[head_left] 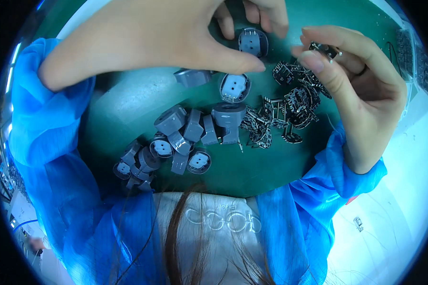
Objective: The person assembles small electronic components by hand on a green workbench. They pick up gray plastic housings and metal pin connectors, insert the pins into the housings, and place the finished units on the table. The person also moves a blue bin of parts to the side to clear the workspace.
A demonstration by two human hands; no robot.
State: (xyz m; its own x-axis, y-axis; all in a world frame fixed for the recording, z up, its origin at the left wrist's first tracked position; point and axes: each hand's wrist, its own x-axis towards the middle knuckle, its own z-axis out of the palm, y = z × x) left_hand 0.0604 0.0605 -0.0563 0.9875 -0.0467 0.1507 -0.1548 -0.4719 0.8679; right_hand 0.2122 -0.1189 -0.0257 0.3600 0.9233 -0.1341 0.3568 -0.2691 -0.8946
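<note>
My right hand (361, 71) pinches a small dark circuit board (324, 49) with metal pins between thumb and forefinger, raised over the right side of the mat. My left hand (190, 35) reaches in at the upper left with its thumb stretched out and its fingers bent, apart from the thumb. Nothing shows in its grip. Close to those fingers stands a grey plastic housing (252, 43) with upright pins. Below the left thumb lies another housing (235, 88) with a light inner face, and beside it a grey one (193, 77), partly hidden by the hand.
A heap of black circuit boards (299, 107) with metal pins lies right of centre. Several grey housings (171, 119) are piled at centre and lower left on the green mat (271, 164). A clear tray (413, 61) of dark parts stands at the right edge.
</note>
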